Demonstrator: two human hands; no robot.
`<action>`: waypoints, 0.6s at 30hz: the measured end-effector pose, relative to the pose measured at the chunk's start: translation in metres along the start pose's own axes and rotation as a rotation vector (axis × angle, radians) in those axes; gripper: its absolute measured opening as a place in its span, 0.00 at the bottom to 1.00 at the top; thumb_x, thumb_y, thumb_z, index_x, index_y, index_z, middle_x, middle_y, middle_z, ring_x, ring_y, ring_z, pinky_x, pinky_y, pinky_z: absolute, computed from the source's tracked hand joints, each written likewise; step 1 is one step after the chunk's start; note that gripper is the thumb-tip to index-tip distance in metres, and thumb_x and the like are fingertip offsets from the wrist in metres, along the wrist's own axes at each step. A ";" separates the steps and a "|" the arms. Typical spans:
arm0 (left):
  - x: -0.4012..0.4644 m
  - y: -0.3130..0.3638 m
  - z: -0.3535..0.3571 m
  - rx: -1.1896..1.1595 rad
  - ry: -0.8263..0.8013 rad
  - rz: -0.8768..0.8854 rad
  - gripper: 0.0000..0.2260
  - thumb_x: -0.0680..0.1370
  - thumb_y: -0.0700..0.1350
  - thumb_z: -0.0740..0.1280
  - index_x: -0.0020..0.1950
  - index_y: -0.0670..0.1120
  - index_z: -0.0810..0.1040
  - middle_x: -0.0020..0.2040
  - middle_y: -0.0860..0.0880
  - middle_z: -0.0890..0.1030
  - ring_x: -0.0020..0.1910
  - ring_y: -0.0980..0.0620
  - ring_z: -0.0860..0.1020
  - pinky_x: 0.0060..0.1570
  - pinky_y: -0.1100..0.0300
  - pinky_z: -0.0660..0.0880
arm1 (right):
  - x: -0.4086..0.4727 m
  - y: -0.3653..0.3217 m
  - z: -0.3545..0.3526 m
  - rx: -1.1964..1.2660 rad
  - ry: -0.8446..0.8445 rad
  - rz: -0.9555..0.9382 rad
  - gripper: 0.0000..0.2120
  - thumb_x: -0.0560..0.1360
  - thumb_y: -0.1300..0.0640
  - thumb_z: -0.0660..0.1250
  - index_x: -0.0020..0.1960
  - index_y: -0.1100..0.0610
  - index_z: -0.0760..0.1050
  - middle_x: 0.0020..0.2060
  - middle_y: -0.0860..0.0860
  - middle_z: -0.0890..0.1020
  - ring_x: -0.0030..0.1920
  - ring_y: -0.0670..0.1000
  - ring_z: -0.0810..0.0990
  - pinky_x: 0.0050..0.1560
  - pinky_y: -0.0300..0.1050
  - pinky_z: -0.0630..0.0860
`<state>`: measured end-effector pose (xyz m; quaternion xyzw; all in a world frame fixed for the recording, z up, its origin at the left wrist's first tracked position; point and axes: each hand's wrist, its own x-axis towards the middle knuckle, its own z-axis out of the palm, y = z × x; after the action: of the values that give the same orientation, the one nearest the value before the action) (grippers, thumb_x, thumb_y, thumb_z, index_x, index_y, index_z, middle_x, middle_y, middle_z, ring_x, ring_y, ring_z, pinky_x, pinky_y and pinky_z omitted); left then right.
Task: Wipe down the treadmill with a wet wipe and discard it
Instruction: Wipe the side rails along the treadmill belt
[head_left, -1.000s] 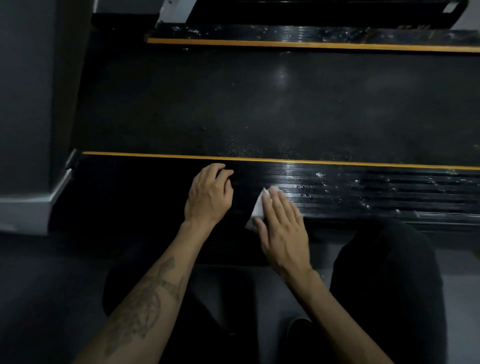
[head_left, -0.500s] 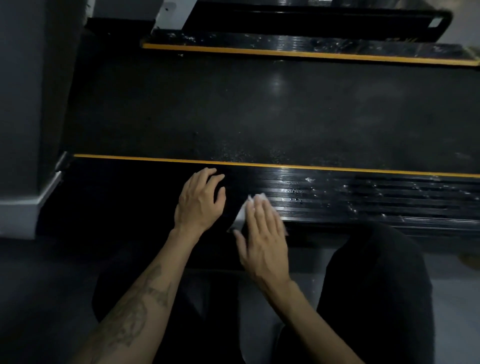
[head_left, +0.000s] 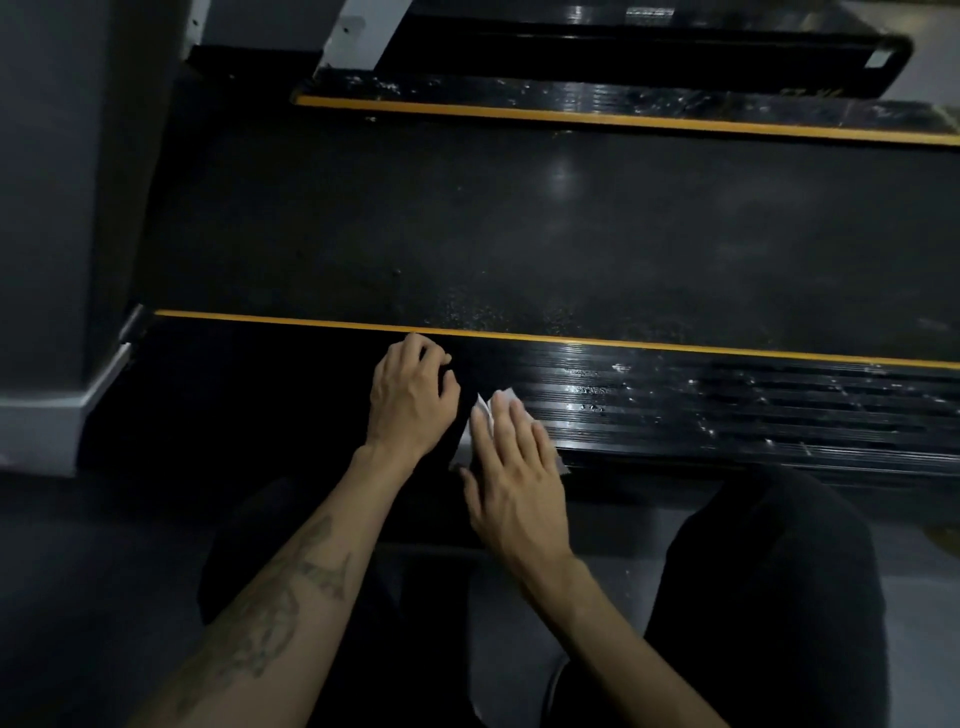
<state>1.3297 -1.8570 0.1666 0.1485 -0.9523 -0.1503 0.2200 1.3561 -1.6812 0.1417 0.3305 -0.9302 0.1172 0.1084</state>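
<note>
Right hand (head_left: 511, 483) is lying nearest, palm down, fingers straight and close together, pressing the white wet wipe (head_left: 485, 415) flat against the ribbed near side rail (head_left: 727, 410) of the treadmill. Nothing is being pinched; the wipe is sitting under the palm, with folded corners poking out past the fingertips and on the thumb side. Just to that hand's left, the left hand (head_left: 410, 402) is resting on the same rail with its fingers curled loosely, holding nothing, fingertips reaching almost to the yellow stripe (head_left: 675, 345).

The wipe is looking thin, limp and damp, so it is likely weighing next to nothing and bunching or sliding under the palm unless flat pressure is spread across it. For lifting it later, pinching a protruding corner or gathering it into the fist is probably suiting it best.

Off to the right of the pressing hand, pale specks are dotting the rail grooves. Beyond the fingertips the dark belt (head_left: 519, 223) is stretching away to the far rail (head_left: 623, 111).
</note>
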 end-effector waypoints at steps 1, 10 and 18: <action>0.001 0.005 0.001 0.001 -0.004 -0.029 0.07 0.78 0.44 0.69 0.54 0.43 0.79 0.55 0.45 0.77 0.55 0.43 0.77 0.55 0.47 0.75 | -0.002 0.007 -0.001 -0.011 -0.001 -0.044 0.33 0.81 0.48 0.62 0.82 0.59 0.58 0.82 0.58 0.56 0.83 0.56 0.52 0.81 0.54 0.53; -0.004 0.010 0.007 0.010 0.036 0.008 0.09 0.79 0.45 0.67 0.58 0.45 0.79 0.57 0.46 0.77 0.58 0.45 0.76 0.58 0.49 0.74 | -0.006 0.013 -0.003 0.034 0.060 0.105 0.33 0.79 0.49 0.60 0.81 0.63 0.61 0.81 0.59 0.60 0.82 0.57 0.55 0.80 0.55 0.54; -0.005 0.008 0.008 0.005 0.034 0.015 0.10 0.79 0.45 0.67 0.60 0.45 0.79 0.58 0.47 0.77 0.59 0.46 0.76 0.58 0.50 0.73 | -0.009 0.044 -0.008 -0.024 0.052 0.100 0.36 0.78 0.53 0.66 0.82 0.59 0.59 0.82 0.56 0.58 0.83 0.54 0.53 0.80 0.54 0.55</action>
<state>1.3281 -1.8466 0.1603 0.1447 -0.9498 -0.1438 0.2371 1.3358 -1.6400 0.1399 0.2793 -0.9437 0.1200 0.1303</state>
